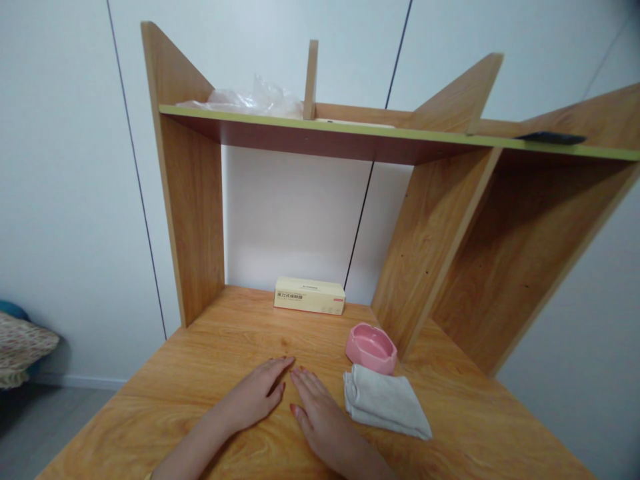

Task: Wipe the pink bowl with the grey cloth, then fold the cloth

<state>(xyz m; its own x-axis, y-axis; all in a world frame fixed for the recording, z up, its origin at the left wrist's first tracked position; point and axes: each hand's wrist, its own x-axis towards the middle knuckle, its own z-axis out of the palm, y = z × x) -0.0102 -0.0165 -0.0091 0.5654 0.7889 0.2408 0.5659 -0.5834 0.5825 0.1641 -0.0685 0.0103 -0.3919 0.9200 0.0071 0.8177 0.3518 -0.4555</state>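
Observation:
My left hand (256, 392) rests on the wooden desk (240, 340), fingers stretched forward and thumb apart, with nothing in it. Close beside it, my right hand (316, 407) lies palm down with its fingers extended, also holding nothing. The fingertips of both hands nearly meet. Just right of my right hand is a folded light-grey cloth (385, 400). Behind the cloth stands a pink angular bowl (371, 348). A cream cling-film box (309, 297) with dark printed characters lies at the back of the desk, beyond my hands.
Wooden side panels (193, 220) and a divider (435, 247) rise from the desk to an upper shelf (350, 137). On that shelf are a crumpled clear plastic bag (255, 100) and a flat dark object (553, 138). Patterned fabric (25, 343) shows at far left.

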